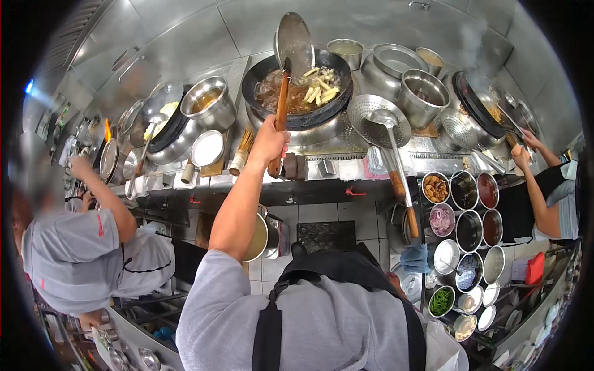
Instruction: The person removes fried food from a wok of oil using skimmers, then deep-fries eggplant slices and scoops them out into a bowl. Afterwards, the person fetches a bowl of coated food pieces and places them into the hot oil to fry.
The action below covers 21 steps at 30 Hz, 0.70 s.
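My left hand (270,145) is closed around the wooden handle of a large round metal strainer (294,40). The strainer is raised and tilted over a black wok (247,83) on the stove. In the wok lie dark, wet-looking food (275,89) and pale yellow strips (322,89), the strips mostly on the right side. My right hand does not show; the apron and body cover that side. To the right of the wok rests a perforated strainer (362,120) with a ladle (385,117) lying across it, both handles pointing towards me.
Metal pots (425,89) stand right of the wok, and a pot of brown liquid (210,102) stands left. Several ingredient tubs (436,187) line the right side. Co-workers stand at the left (93,247) and right (544,179), each by another wok. A bamboo brush (241,151) lies on the ledge.
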Motion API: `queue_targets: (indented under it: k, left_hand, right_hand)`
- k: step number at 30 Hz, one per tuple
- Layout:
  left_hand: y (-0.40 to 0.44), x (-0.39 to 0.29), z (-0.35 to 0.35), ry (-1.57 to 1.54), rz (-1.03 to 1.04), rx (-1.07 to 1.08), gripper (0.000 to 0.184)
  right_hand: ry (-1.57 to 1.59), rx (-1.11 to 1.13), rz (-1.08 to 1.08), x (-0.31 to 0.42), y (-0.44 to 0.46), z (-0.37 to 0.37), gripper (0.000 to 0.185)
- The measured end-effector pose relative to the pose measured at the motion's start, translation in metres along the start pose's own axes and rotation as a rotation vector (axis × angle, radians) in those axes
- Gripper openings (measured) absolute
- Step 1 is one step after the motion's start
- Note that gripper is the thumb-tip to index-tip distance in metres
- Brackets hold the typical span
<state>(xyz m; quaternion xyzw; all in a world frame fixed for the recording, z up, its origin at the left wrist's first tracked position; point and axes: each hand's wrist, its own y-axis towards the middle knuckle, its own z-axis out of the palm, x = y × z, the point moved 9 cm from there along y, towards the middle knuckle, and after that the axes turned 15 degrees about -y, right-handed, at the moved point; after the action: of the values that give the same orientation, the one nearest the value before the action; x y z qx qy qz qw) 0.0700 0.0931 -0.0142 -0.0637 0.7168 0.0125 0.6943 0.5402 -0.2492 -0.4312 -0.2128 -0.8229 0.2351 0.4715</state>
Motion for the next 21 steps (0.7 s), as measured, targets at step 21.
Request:
queue_targets:
  k: [21]
  left_hand:
    - [0.043, 0.043, -0.074, -0.032, -0.117, -0.003, 0.031]
  right_hand:
    - [-0.327, -0.099, -0.032, -0.027, 0.013, 0.012, 0.03]
